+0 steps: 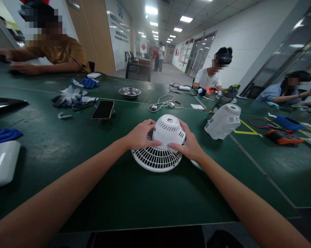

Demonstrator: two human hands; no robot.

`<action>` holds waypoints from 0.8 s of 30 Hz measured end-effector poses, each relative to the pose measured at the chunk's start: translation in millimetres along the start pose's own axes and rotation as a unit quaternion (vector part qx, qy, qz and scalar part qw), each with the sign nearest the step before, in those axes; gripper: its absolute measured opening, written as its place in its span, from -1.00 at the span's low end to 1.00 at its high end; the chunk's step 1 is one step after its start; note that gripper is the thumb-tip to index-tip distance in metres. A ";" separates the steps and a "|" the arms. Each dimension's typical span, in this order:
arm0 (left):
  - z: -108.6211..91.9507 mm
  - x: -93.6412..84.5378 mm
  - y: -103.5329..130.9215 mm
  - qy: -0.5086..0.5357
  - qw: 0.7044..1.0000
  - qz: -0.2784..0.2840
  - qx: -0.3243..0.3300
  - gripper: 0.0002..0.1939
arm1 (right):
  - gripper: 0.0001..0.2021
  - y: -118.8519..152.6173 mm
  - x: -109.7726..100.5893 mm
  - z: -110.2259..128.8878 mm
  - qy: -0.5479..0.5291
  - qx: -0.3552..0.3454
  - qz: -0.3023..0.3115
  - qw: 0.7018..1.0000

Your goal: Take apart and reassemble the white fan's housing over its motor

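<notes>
A white dome-shaped fan motor cover (168, 129) with slotted vents sits over a round white fan grille (156, 160) on the green table (145, 199). My left hand (143, 135) grips the cover from its left side, its thumb laid along the front. From the right, my right hand (187, 144) closes on the same cover, thumb also at the front. Both hands hold it from opposite sides, and the far fingertips are hidden behind it. To the right stands a white vented plastic housing (223, 120), apart from my hands.
A phone (103, 110), a steel bowl (130, 92) and a white cable (165, 103) lie beyond my hands. Gloves (70, 96) are at left, near a white case (2, 163). An orange multimeter (283, 137) lies at right. Several people sit around the table.
</notes>
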State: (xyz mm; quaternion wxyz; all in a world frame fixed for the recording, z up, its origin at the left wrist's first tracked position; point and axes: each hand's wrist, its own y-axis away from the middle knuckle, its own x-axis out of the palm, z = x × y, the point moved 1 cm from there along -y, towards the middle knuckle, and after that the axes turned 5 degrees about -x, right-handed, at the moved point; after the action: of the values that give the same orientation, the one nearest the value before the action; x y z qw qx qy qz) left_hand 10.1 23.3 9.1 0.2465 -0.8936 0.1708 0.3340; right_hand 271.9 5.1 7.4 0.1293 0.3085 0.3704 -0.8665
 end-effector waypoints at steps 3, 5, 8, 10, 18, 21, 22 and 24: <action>2.0 0.0 -0.6 -0.030 0.999 0.016 0.008 -0.36 | 0.00 -1.9 1.0 0.3 -0.006 0.009 -0.004 1.000; 2.0 -0.8 -1.2 -0.056 0.998 0.027 0.018 -0.34 | 0.00 -2.7 0.6 0.8 -0.003 0.006 -0.003 1.000; 1.0 -2.4 -1.5 -0.084 0.995 0.032 0.030 -0.33 | 0.01 -2.7 0.3 1.9 0.007 -0.004 -0.001 1.000; 0.4 -3.0 -1.4 -0.092 0.994 0.037 0.036 -0.31 | 0.01 -1.8 0.9 2.5 0.014 -0.009 -0.001 1.000; -0.6 -2.6 -0.7 -0.109 0.993 0.024 0.033 -0.23 | 0.06 1.7 1.1 -0.2 0.041 -0.025 0.002 0.999; -1.5 -3.7 1.6 -0.096 0.995 -0.005 0.034 -0.36 | 0.08 2.5 -5.9 0.2 0.049 -0.039 0.034 0.997; -2.0 -4.0 2.6 -0.087 0.996 -0.020 0.031 -0.40 | 0.06 3.3 -8.3 0.6 0.035 -0.034 0.046 0.998; -3.3 -3.2 4.6 -0.058 0.997 -0.042 0.031 -0.40 | 0.01 5.6 -11.8 1.4 -0.017 -0.009 0.067 0.998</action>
State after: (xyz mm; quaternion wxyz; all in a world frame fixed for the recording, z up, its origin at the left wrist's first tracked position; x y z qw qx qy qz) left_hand 7.3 18.1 11.9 0.2972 -0.8710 0.1289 0.3694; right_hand 283.0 0.1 12.4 0.1962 0.3171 0.3547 -0.8574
